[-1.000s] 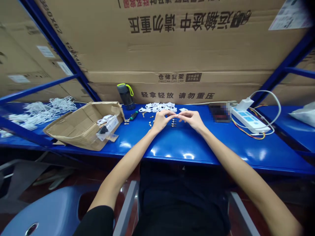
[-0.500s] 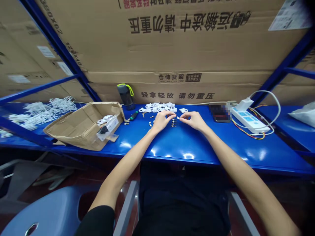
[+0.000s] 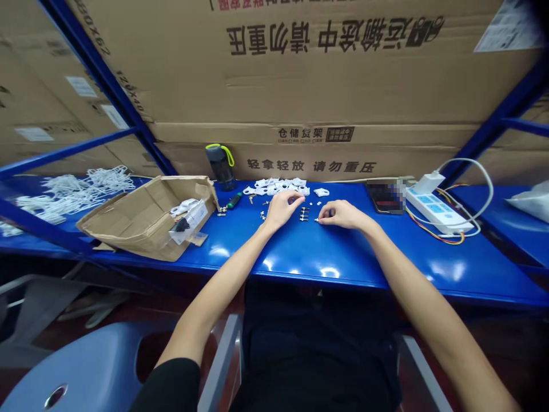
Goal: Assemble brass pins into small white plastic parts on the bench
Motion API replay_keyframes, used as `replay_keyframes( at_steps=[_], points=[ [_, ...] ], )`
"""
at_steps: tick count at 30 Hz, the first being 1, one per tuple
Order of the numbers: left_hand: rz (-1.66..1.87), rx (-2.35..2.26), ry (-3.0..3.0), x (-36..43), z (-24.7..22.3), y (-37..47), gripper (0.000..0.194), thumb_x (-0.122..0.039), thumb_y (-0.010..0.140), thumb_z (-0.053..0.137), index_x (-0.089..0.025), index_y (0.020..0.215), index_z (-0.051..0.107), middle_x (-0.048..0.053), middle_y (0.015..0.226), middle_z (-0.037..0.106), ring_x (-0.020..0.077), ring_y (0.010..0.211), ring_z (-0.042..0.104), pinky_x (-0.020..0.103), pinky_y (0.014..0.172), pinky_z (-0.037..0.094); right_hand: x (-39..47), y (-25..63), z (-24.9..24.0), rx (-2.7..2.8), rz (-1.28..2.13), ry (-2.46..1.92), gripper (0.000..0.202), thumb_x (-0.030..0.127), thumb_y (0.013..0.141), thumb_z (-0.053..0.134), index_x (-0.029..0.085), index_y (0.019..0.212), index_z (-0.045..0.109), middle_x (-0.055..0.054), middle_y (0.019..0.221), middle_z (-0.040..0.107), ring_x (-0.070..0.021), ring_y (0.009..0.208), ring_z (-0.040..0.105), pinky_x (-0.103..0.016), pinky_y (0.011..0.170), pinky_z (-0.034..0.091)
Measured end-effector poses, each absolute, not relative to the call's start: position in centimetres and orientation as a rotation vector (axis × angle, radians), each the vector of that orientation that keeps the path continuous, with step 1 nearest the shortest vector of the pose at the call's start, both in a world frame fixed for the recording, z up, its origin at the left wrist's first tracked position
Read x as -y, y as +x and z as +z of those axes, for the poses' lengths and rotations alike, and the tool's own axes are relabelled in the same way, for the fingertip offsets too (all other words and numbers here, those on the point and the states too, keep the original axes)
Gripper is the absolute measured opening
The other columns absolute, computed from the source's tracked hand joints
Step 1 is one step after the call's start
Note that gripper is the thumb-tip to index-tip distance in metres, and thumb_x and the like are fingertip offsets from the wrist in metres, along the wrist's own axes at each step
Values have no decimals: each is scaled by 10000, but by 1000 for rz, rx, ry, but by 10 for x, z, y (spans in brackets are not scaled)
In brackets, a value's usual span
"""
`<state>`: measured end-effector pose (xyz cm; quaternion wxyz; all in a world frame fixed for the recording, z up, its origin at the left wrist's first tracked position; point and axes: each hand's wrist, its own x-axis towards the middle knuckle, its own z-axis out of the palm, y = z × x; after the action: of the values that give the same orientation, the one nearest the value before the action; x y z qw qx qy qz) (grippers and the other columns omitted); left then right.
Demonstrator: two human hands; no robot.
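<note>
My left hand [image 3: 283,209] is over the blue table, thumb and forefinger curled together at the tips. Whatever may be between them is too small to make out. Just right of it, several small metal pins [image 3: 304,215] lie in a short column. My right hand [image 3: 343,214] rests low over the tabletop, pinching a tiny pale metal piece [image 3: 316,220] at its fingertips. Two tiny white bits [image 3: 318,203] lie beyond the pins. Behind both hands is a pile of white plastic housings [image 3: 274,185], with a single white housing [image 3: 321,192] apart on the right.
An open cardboard box [image 3: 128,223] with bagged parts stands left, near a green-handled screwdriver [image 3: 234,200] and a dark bottle [image 3: 221,169]. White cables [image 3: 72,194] lie far left. A phone [image 3: 384,197] and a power strip [image 3: 440,210] are on the right.
My right hand has moved right and slightly toward me, away from my left hand, with the tiny piece at its fingertips. White bits now show between the hands. My left hand has hardly moved.
</note>
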<state>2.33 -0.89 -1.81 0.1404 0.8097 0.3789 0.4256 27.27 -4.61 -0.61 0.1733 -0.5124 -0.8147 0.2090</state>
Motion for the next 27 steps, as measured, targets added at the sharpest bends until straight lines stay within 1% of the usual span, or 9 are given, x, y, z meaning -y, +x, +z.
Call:
replay_keyframes(
  at_steps=[3,6,10,13,17,20,25,27],
  points=[
    [1203,-1127,2353,8,-19,23,156,-317,996,677,-220,974,797,29,1030,798,207,906,703,339,859,551,47,275,-4,2328,620,-1423,219,433,849,755,256,945,841,-19,897,793,-184,779,656,-281,697,457],
    [1144,-1233,2379,7,-18,21,156,-301,1002,663,-225,985,797,34,1053,798,223,940,701,360,910,547,45,279,-5,2311,569,-1442,265,467,913,690,251,962,836,-23,931,802,-198,821,674,-286,736,470],
    [1060,-1434,2411,2,-18,12,153,-213,980,659,-220,1032,803,58,1117,787,266,1065,691,410,1017,517,37,284,-13,2232,312,-1604,249,356,961,623,234,1069,811,-50,1023,803,-223,901,700,-293,788,476],
    [1006,-1585,2414,-3,-21,5,205,-178,963,651,-224,1092,803,83,1174,767,313,1148,658,472,1042,495,32,285,-20,2165,161,-1691,269,310,964,614,235,1156,788,-71,1089,788,-248,965,701,-305,793,480],
    [988,-1634,2445,-8,-28,2,235,-212,981,606,-208,1100,809,133,1186,743,374,1176,623,546,1029,477,31,283,-24,2116,138,-1699,303,287,966,604,262,1226,758,-66,1065,779,-260,974,699,-315,784,489],
    [967,-1605,2523,-10,-33,3,277,-223,996,552,-195,1103,807,155,1176,730,379,1168,609,550,1035,467,32,281,-24,2106,146,-1694,315,275,963,602,267,1241,749,-64,1063,776,-258,976,696,-310,781,491],
    [891,-1572,2607,-10,-33,4,362,-180,994,504,-182,1246,763,159,1282,684,390,1250,561,551,1069,427,32,280,-25,2102,135,-1701,313,283,970,595,272,1242,750,-64,1056,767,-260,971,688,-316,788,488],
    [848,-1527,2642,-10,-31,5,405,-167,999,478,-198,1306,740,152,1333,664,381,1278,547,543,1078,424,32,280,-26,2095,131,-1705,309,297,976,593,276,1241,750,-62,1046,763,-259,960,686,-316,772,482]
  ],
)
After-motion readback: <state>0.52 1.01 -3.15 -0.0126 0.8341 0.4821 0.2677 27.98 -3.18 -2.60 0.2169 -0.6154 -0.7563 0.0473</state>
